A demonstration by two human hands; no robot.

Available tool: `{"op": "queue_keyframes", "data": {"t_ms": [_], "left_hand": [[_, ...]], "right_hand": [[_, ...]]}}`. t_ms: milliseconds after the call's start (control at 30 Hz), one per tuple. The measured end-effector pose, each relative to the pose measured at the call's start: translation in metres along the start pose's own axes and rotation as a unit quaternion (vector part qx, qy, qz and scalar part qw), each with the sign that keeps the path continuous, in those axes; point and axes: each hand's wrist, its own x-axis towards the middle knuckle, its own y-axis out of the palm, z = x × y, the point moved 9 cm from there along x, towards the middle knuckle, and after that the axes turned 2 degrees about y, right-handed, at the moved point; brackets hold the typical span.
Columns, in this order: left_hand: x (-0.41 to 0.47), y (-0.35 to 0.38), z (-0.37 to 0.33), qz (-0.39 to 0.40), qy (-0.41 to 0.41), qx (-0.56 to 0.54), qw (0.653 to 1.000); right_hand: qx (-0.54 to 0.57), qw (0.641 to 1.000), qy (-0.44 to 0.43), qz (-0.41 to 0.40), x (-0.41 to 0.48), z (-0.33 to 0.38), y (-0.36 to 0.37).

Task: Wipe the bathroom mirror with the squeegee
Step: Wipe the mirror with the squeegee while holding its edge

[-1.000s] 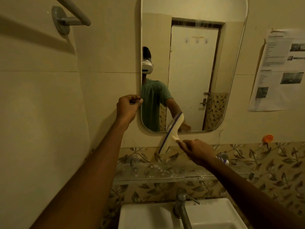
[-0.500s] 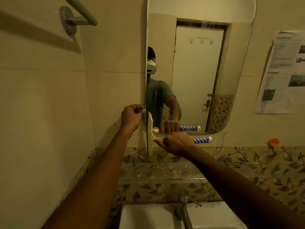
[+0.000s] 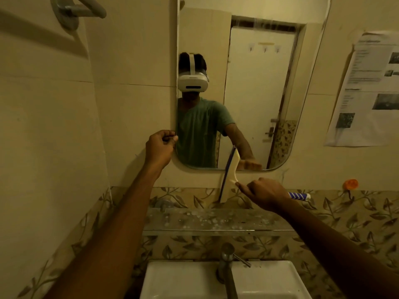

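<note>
The rounded wall mirror point(image 3: 259, 87) hangs above the sink and reflects a person and a white door. My right hand point(image 3: 266, 194) is shut on the squeegee point(image 3: 230, 169), a cream tool with a blue blade edge and a blue-and-white striped handle end sticking out to the right. The blade stands nearly upright across the mirror's bottom edge, right of its middle. My left hand point(image 3: 160, 147) is closed in a fist against the mirror's lower left edge; whether it pinches the edge is unclear.
A spotted glass shelf point(image 3: 216, 221) runs under the mirror. Below it are a white sink point(image 3: 190, 281) and a metal tap point(image 3: 226, 264). A printed sheet point(image 3: 367, 89) hangs on the right wall, an orange hook point(image 3: 350, 184) beneath it, a towel bar point(image 3: 82, 7) top left.
The squeegee has swept right from the mirror's lower left corner to right of its middle, my right hand moving with it. The view has shifted closer. My left hand stays at the edge.
</note>
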Motion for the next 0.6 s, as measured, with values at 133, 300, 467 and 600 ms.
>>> {"op": "queue_keyframes", "data": {"t_ms": [133, 300, 467, 600], "left_hand": [[-0.009, -0.001, 0.005, -0.023, -0.012, -0.019, 0.999], [-0.022, 0.004, 0.020, -0.046, -0.029, -0.047, 0.997], [-0.017, 0.006, 0.024, -0.058, -0.029, -0.034, 0.997], [-0.015, 0.006, 0.029, -0.069, -0.034, -0.037, 0.996]], "right_hand": [[0.027, 0.999, -0.022, 0.005, 0.004, 0.014, 0.000], [0.027, 0.994, -0.107, -0.013, 0.028, 0.076, -0.018], [0.004, 0.992, -0.118, -0.035, 0.032, 0.064, -0.026], [0.020, 0.998, -0.067, 0.001, 0.019, 0.001, -0.018]]}}
